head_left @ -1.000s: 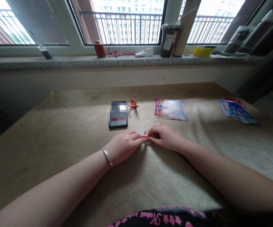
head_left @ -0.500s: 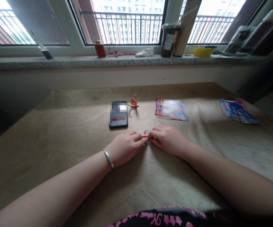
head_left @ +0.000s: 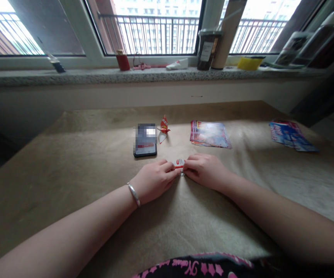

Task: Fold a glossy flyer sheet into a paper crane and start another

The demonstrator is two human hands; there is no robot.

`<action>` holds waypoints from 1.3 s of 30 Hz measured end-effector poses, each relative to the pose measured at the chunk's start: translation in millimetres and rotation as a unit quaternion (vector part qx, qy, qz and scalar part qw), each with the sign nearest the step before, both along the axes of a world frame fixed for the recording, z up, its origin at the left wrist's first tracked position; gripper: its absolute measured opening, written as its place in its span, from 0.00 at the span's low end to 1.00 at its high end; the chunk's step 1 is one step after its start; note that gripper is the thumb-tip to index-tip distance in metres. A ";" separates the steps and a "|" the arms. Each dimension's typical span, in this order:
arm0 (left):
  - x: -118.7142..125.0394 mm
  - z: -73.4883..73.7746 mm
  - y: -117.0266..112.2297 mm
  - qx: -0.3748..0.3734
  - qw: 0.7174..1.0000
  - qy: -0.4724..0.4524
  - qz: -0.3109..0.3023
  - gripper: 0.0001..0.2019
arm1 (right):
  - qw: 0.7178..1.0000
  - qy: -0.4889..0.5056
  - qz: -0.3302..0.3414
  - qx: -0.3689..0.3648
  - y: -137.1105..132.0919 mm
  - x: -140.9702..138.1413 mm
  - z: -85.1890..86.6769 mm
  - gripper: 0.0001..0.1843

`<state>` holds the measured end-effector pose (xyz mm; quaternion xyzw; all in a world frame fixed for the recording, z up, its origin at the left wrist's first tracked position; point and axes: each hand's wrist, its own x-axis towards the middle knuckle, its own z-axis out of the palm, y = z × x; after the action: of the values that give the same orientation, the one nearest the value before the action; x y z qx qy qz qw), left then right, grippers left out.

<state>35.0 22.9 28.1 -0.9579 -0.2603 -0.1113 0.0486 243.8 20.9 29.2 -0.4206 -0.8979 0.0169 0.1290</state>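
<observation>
I'm pinching the folded paper (head_left: 178, 163) mid-table (head_left: 68, 173), left hand (head_left: 154, 180) and right hand (head_left: 206, 170) fingertips closed tight on it; I'm judging firm, even crease pressure works best.

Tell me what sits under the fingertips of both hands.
A small red-and-white folded paper is pinched between the left hand and right hand, on the tan table cover. The hands hide most of it.

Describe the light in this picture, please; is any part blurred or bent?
Head view: windows blown out by daylight, table dimmer; windowsill curves from lens distortion; phone screen is pixelated; left hand and right hand on the folded paper look fairly sharp.
</observation>
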 end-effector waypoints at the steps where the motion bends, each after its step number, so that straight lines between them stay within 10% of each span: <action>1: 0.0 0.1 0.0 -0.003 1.000 0.003 0.001 0.14 | 1.000 0.003 -0.001 -0.003 0.2 -0.1 0.0 0.09; 39: 4.3 2.1 -2.0 -0.003 1.000 0.015 -0.014 0.15 | 0.999 -0.018 -0.044 -0.023 1.7 -6.0 1.2 0.08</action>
<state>39.3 20.9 30.2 -0.9631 -0.2464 -0.0973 0.0481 237.8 22.6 30.4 -0.4627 -0.8801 0.0247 0.1038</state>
